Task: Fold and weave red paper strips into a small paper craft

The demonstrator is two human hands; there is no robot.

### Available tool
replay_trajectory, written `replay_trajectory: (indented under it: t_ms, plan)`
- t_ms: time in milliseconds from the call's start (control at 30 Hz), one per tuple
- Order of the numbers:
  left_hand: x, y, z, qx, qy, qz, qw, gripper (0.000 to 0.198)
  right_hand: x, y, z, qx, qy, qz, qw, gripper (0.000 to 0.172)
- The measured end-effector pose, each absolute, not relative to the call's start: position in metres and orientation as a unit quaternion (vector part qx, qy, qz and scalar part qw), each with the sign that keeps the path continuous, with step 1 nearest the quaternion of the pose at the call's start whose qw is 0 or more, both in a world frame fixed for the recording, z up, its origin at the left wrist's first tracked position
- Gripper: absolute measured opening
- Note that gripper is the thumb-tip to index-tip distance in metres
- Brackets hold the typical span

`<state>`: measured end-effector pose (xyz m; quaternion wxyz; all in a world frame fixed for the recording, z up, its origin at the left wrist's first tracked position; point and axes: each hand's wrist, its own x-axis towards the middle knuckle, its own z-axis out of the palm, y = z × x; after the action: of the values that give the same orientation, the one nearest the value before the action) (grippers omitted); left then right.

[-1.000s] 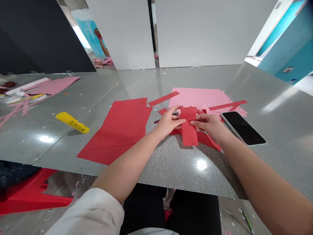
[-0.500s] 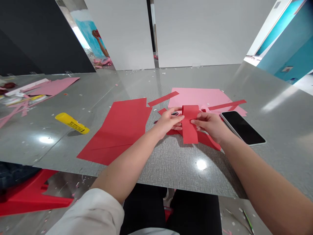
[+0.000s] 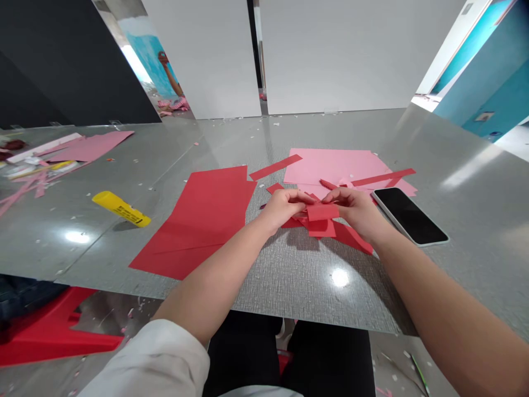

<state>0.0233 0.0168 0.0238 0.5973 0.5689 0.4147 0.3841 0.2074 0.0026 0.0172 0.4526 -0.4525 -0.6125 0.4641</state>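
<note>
My left hand (image 3: 284,210) and my right hand (image 3: 354,210) pinch a folded red paper strip (image 3: 323,212) between them, just above the table. Under it lies a tangle of red paper pieces (image 3: 321,227), partly hidden by my fingers. A large red paper sheet (image 3: 198,220) lies left of my left hand. Behind my hands is a pink paper sheet (image 3: 330,168), with a loose red strip (image 3: 382,177) across it. Another red strip (image 3: 275,167) lies beyond my left hand. A black smartphone (image 3: 409,216) lies to the right of my right hand.
A yellow glue stick (image 3: 122,208) lies on the grey table (image 3: 289,275), with pink paper scraps (image 3: 91,146) at far left. Small paper bits dot the surface. A red stool (image 3: 53,336) stands below the table's near edge. Another person's raised arm (image 3: 168,74) shows in the distance.
The long red strip that hung down between my hands is now folded up into a short band. My hands have come closer together and lifted it slightly.
</note>
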Motion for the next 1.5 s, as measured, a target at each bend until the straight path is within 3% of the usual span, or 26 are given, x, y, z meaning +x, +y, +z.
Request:
replay_trajectory:
  t_ms: [233, 333, 533, 833, 1067, 1500]
  plan:
    - [0.021, 0.017, 0.020, 0.562, 0.383, 0.345, 0.647, 0.012, 0.208, 0.002, 0.016, -0.460, -0.643, 0.422, 0.443, 0.011]
    - [0.023, 0.015, 0.018, 0.576, 0.386, 0.335, 0.637, 0.026, 0.205, 0.000, 0.018, -0.464, -0.653, 0.415, 0.431, 0.014]
    - [0.028, 0.015, 0.022, 0.558, 0.410, 0.488, 0.532, 0.041, 0.203, -0.001, 0.024, -0.437, -0.533, 0.475, 0.547, 0.020]
    - [0.033, 0.015, 0.020, 0.560, 0.396, 0.547, 0.480, 0.022, 0.192, -0.003, 0.018, -0.471, -0.578, 0.398, 0.535, 0.021]
    - [0.034, 0.010, 0.020, 0.565, 0.363, 0.498, 0.549, 0.030, 0.195, -0.004, 0.022, -0.502, -0.581, 0.348, 0.538, 0.016]
    - [0.031, 0.012, 0.016, 0.621, 0.369, 0.482, 0.497, 0.027, 0.198, -0.003, 0.022, -0.505, -0.591, 0.337, 0.531, 0.015]
